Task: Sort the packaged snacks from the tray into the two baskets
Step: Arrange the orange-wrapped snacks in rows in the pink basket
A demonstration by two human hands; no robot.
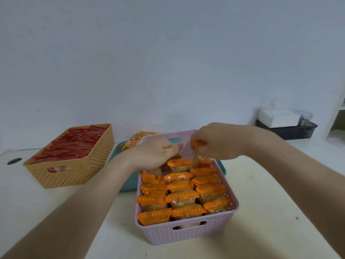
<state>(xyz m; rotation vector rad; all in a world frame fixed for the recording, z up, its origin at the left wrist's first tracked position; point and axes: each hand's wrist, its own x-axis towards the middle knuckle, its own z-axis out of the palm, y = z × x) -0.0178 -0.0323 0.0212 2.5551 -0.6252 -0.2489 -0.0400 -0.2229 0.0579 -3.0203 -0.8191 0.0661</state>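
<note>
A pink basket (186, 234) in front of me holds several orange-topped snack packs (182, 198) standing in rows. My right hand (218, 141) pinches the top of one orange snack pack (198, 146) and holds it upright over the basket's far end. My left hand (155, 153) is at the basket's far left corner, fingers curled down onto a pack (155, 171) there. An orange basket (74, 171) at the left is full of red snack packs (72, 144). The teal tray (119, 152) lies behind the baskets with a few orange packs (134, 143) on it.
A black bin (291, 130) with white tissues stands at the back right by the wall. There is a round hole (14, 161) in the white table at the far left.
</note>
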